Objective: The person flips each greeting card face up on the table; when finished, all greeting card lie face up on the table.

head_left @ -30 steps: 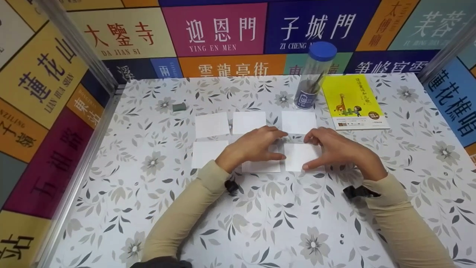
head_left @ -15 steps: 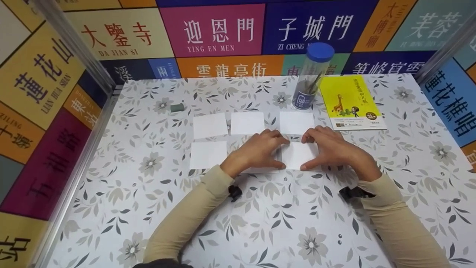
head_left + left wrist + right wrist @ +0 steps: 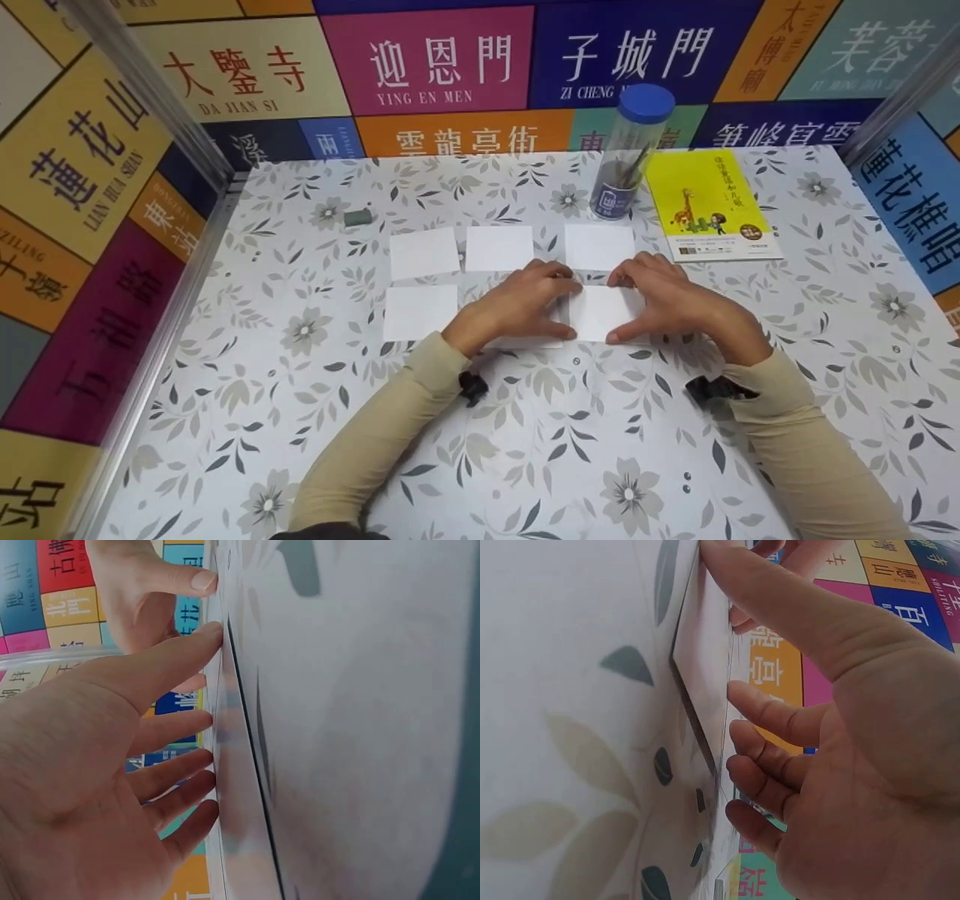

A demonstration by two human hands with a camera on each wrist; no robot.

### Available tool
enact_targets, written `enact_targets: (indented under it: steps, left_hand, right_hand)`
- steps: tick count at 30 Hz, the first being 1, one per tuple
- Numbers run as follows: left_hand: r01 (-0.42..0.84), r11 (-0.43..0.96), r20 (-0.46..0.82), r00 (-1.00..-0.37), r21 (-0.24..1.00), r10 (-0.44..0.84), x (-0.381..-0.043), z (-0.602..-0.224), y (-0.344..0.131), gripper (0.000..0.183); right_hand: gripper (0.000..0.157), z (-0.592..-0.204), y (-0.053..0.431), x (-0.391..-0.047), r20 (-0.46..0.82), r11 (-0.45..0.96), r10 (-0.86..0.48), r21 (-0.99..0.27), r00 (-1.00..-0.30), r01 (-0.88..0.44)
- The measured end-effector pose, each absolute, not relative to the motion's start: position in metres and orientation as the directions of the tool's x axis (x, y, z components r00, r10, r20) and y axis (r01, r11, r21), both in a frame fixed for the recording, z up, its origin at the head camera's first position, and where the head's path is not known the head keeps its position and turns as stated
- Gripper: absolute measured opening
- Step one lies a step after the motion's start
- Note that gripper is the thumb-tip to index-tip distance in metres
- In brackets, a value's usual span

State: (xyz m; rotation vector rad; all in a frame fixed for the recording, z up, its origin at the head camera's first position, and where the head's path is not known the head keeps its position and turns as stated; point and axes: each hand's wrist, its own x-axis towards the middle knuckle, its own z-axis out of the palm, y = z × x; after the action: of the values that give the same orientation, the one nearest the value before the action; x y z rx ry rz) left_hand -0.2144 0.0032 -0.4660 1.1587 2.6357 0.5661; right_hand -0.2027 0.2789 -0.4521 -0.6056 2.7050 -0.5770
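White square cards lie in two rows on the flowered tabletop. My left hand [image 3: 517, 304] spreads over the middle card [image 3: 525, 343] of the near row, largely covering it. Its thumb and fingertips reach the left edge of the near-right card [image 3: 598, 311]. From the other side my right hand [image 3: 664, 300] touches that card, thumb at the near edge and fingers at the far one. In the right wrist view the card [image 3: 703, 645] lies under the thumb tip, with the other fingers loosely bent. The left wrist view has the left hand's fingers [image 3: 176, 791] fairly straight, tips down on a card.
Other cards include the near-left card [image 3: 420, 313] and the far-right card [image 3: 598, 247]. Behind them stand a clear tube with a blue lid [image 3: 637, 142] and a yellow booklet [image 3: 712, 202]. A small grey-green piece [image 3: 358, 217] lies at the left. Printed walls [image 3: 427, 67] border the table.
The near-right card has shifted slightly away from me. My left hand has edged right and my right hand slightly left, closing in on it. Over the last half second hardly anything moves.
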Motion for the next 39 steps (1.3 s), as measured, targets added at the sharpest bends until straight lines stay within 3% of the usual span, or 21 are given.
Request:
enact_targets:
  steps: [14, 18, 23, 28, 33, 36, 39]
  left_hand:
    - [0.647, 0.651, -0.049, -0.693, 0.397, 0.719, -0.214, -0.463, 0.003, 0.079]
    - [0.636, 0.657, -0.039, -0.706, 0.405, 0.707, -0.215, -0.464, 0.003, 0.074]
    - [0.62, 0.641, 0.045, -0.734, 0.453, 0.678, -0.218, -0.467, 0.002, 0.051]
    - [0.628, 0.569, 0.13, -0.724, 0.531, 0.678, -0.222, -0.466, 0.0, 0.043]
    - [0.617, 0.479, 0.181, -0.711, 0.624, 0.68, -0.222, -0.465, 0.003, 0.048]
    - [0.579, 0.456, 0.169, -0.724, 0.676, 0.669, -0.22, -0.464, 0.004, 0.063]
    - [0.535, 0.41, 0.164, -0.732, 0.739, 0.661, -0.218, -0.463, 0.005, 0.083]
  right_hand:
    - [0.093, -0.447, 0.273, -0.201, -0.201, 0.8, -0.499, -0.482, -0.843, -0.358]
    - [0.073, -0.447, 0.274, -0.203, -0.135, 0.788, -0.506, -0.474, -0.852, -0.392]
    - [0.042, -0.449, 0.277, -0.209, -0.034, 0.766, -0.496, -0.488, -0.867, -0.419]
    - [0.025, -0.445, 0.281, -0.213, 0.101, 0.708, -0.443, -0.571, -0.891, -0.416]
    - [0.049, -0.438, 0.286, -0.212, 0.197, 0.599, -0.362, -0.7, -0.911, -0.39]
    - [0.062, -0.434, 0.286, -0.211, 0.194, 0.479, -0.364, -0.8, -0.911, -0.362]
    - [0.065, -0.431, 0.284, -0.207, 0.17, 0.314, -0.428, -0.893, -0.888, -0.322]
